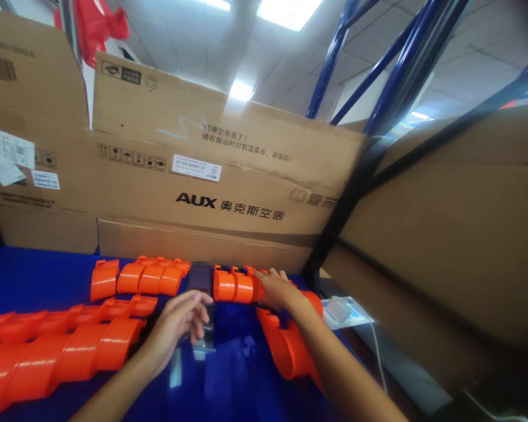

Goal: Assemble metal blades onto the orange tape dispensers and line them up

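Observation:
My right hand (276,288) reaches to the back row, its fingers bent over an orange curved plastic piece (259,288); the fingertips are partly hidden. Beside it stand matching orange pieces (235,286), side by side. My left hand (185,316) hovers with loosely curled fingers apart, and nothing shows in it. Just behind that hand is a dark rectangular object (200,278) whose kind I cannot make out. More orange curved pieces (152,276) line up at the back left, and longer rows (70,354) lie at the front left. Under my right forearm sit larger orange pieces (290,351).
A blue surface (233,381) lies under everything. Printed cardboard (229,187) walls off the back, and more cardboard (462,252) stands at the right behind a dark rack post (341,211). A small white box (338,309) and a white cable (378,357) are at the right edge.

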Demonstrator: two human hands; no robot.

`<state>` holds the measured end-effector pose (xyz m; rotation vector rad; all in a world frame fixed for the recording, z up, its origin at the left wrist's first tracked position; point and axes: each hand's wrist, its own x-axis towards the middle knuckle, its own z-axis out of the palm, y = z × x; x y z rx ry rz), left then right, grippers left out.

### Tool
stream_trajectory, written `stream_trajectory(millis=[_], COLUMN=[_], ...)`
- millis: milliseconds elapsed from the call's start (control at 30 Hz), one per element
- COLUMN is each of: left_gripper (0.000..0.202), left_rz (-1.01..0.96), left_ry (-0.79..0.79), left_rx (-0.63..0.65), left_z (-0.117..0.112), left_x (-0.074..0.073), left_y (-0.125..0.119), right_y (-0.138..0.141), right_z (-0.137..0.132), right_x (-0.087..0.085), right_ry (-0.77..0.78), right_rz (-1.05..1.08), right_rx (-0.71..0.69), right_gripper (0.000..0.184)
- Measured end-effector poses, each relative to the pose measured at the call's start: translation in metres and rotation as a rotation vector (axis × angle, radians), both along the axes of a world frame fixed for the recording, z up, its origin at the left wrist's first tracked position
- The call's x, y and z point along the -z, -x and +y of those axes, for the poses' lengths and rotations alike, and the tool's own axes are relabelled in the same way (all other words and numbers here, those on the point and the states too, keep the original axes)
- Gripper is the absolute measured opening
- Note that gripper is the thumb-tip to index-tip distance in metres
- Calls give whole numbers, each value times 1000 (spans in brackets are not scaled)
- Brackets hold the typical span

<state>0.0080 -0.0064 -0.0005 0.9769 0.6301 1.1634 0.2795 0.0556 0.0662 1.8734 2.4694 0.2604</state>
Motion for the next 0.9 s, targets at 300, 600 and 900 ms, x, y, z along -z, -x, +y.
stream_trajectory(millis=[300, 600, 900], left_gripper=[34, 42, 30], left_rz=[19, -7, -342], left_ry=[-28, -32, 170], left_rx=[17, -116, -139], left_z=[-4, -1, 1], left_x=[-2, -5, -4], left_y=[-3, -3, -2], right_y=[-4, 45, 106], right_z=[-6, -77, -108], right_x=[-20, -62, -36], right_ry=[-109, -386, -38], right_rz=[-23, 174, 387], right_rx=[-36, -290, -630], right_gripper=[60, 75, 85])
